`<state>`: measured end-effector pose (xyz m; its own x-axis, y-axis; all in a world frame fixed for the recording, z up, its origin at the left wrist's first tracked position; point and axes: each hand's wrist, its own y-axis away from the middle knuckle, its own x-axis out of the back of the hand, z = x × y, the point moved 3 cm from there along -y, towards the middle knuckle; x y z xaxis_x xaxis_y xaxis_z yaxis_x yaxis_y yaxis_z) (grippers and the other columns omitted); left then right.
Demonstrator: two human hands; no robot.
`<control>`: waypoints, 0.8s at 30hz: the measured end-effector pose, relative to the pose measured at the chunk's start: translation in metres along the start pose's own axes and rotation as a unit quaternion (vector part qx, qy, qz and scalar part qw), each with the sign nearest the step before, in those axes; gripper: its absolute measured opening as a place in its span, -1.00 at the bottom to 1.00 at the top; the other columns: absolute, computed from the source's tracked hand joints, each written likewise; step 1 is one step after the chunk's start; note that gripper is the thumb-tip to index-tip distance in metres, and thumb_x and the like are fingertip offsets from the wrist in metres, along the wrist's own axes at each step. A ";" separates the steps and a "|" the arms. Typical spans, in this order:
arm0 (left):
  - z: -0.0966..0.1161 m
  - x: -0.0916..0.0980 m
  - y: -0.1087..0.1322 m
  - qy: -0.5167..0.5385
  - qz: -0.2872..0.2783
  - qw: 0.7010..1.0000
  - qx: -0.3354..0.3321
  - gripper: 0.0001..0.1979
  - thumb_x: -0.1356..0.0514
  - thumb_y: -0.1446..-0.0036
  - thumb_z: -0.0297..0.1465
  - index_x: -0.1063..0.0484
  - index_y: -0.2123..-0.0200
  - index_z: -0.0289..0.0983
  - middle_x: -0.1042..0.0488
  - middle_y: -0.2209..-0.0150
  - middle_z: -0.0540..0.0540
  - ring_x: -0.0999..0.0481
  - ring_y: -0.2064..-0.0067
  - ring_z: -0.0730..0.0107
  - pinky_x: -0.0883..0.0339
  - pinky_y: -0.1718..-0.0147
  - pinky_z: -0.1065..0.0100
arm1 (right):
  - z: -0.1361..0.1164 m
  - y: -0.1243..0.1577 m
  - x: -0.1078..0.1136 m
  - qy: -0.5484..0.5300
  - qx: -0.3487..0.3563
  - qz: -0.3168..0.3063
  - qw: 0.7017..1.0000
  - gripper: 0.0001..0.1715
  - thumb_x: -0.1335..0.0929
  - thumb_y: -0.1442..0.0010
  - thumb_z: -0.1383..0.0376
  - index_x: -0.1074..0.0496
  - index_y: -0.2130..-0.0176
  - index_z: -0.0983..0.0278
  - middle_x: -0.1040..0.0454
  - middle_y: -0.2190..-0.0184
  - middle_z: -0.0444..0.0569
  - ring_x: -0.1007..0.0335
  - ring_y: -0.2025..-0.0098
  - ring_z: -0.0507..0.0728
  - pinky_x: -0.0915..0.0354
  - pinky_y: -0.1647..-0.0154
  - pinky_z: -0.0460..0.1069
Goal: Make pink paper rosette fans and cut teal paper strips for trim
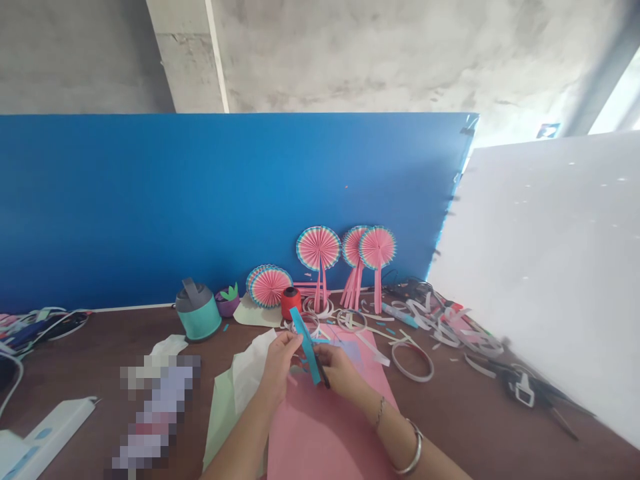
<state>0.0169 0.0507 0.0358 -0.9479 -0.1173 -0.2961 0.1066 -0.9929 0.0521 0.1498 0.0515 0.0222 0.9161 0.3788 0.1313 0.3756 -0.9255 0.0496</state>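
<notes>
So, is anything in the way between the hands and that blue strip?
Nothing visible: the left hand holds the blue strip, and the right hand has a dark tool, probably scissors, at its edge.

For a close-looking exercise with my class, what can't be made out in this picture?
All in the head view:
Handle of the slim black tool: hidden by the right hand.
Near end of the flat pink paper sheet: cut off by the bottom edge.
Details of the pale purple oblong item: hidden by pixelation.
Marking on the blue-and-white rectangular sign: too small and blurred.
</notes>
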 end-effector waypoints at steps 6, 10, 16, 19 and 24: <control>0.003 -0.001 0.003 -0.004 -0.001 1.000 0.000 -0.64 -0.35 0.20 -0.12 -0.34 0.62 -0.25 -0.38 0.64 0.03 -0.36 0.56 0.44 -0.25 0.60 0.44 | -0.002 0.001 0.001 0.006 -0.005 0.013 1.000 -0.80 -0.38 0.09 0.18 -0.42 0.41 0.24 -0.48 0.55 -0.11 -0.24 0.61 0.03 -0.16 0.59 -0.07; 0.005 -0.001 0.004 -0.011 -0.001 1.000 0.003 -0.65 -0.34 0.19 -0.14 -0.32 0.62 -0.25 -0.40 0.63 0.02 -0.37 0.57 0.44 -0.25 0.60 0.44 | -0.001 0.000 0.000 -0.017 -0.016 0.013 1.000 -0.79 -0.38 0.11 0.19 -0.39 0.42 0.24 -0.41 0.62 -0.17 -0.20 0.65 0.00 -0.13 0.61 -0.08; 0.001 -0.002 0.004 -0.028 -0.007 1.000 0.013 -0.67 -0.34 0.18 -0.15 -0.32 0.62 -0.25 -0.37 0.61 0.04 -0.37 0.57 0.45 -0.25 0.59 0.44 | -0.002 0.000 0.000 -0.034 -0.005 0.016 0.999 -0.72 -0.40 0.14 0.15 -0.43 0.39 0.26 -0.46 0.58 -0.13 -0.21 0.63 0.00 -0.11 0.61 -0.09; -0.003 -0.002 0.003 -0.040 -0.014 0.999 0.021 -0.68 -0.35 0.19 -0.16 -0.35 0.61 -0.25 -0.36 0.61 0.05 -0.36 0.56 0.46 -0.26 0.58 0.45 | -0.005 0.000 0.001 -0.048 -0.009 0.019 0.999 -0.71 -0.39 0.15 0.14 -0.43 0.40 0.26 -0.47 0.58 -0.14 -0.18 0.64 -0.01 -0.09 0.62 -0.09; -0.007 0.000 -0.001 -0.051 -0.017 0.998 0.023 -0.67 -0.35 0.22 -0.14 -0.37 0.61 -0.26 -0.35 0.61 0.06 -0.34 0.54 0.46 -0.27 0.55 0.45 | -0.007 0.001 0.002 -0.042 -0.006 0.025 0.999 -0.78 -0.37 0.15 0.19 -0.40 0.42 0.23 -0.43 0.60 -0.17 -0.17 0.65 -0.02 -0.09 0.62 -0.10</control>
<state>0.0186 0.0510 0.0288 -0.9767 -0.0797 -0.1993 0.0630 -0.9941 0.0886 0.1513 0.0513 0.0299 0.9423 0.3309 0.0502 0.3280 -0.9429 0.0574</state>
